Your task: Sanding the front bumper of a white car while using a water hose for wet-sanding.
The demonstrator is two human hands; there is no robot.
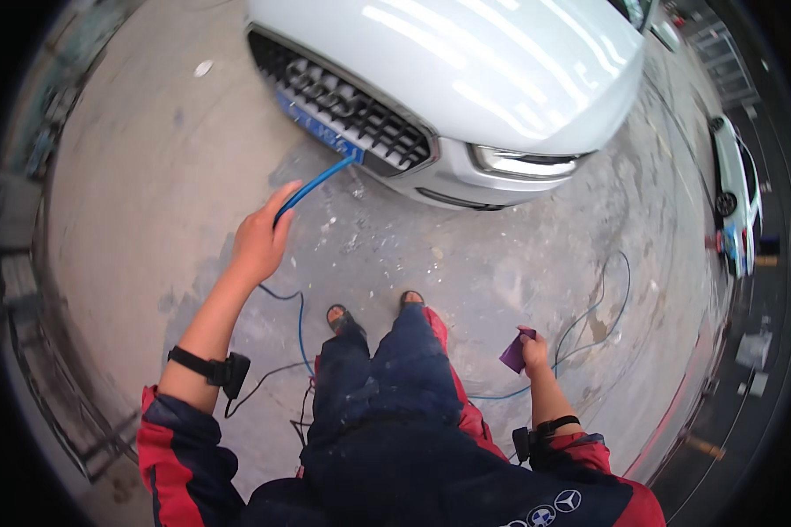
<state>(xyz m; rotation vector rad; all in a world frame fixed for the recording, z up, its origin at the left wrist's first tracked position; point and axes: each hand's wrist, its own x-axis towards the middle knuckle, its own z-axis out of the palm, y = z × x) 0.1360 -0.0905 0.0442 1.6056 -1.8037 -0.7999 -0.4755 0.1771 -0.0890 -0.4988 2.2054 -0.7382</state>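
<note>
L hand (264, 239) is closed w/ fingers and thumb round the rear end of a blue tube (312, 186); tube pokes out fwd & to the person's R, long axis on a diagonal, slightly bowed, up toward the front of a white car (501, 70). Far tip of tube sits over/near the R end of the blue plate (306, 119) under the dark grille (382, 132); can't tell from this angle if tip touches plate or hangs short of it. So plate & grille lie ahead and a bit R of L hand, plate running on a slant, its near end approx in line w/ the tube. L hand is the nearer one to both; arm reaches out fwd, well ahead of the R. R hand (534, 349) hangs low by the person's R side, fingers & thumb pinching a small purple piece (513, 353), flat-looking, prob. cloth or pad, exact kind unclear; it sticks out on the L side of R hand, over the grey floor (149, 158), well apart from the car. Headlight (518, 162) is roughly straight ahead of R hand, w/ open gap b/w. Thin blue hose (302, 325) runs behind L hand, near the legs; link to tube hidden by the hand, can't confirm.
</note>
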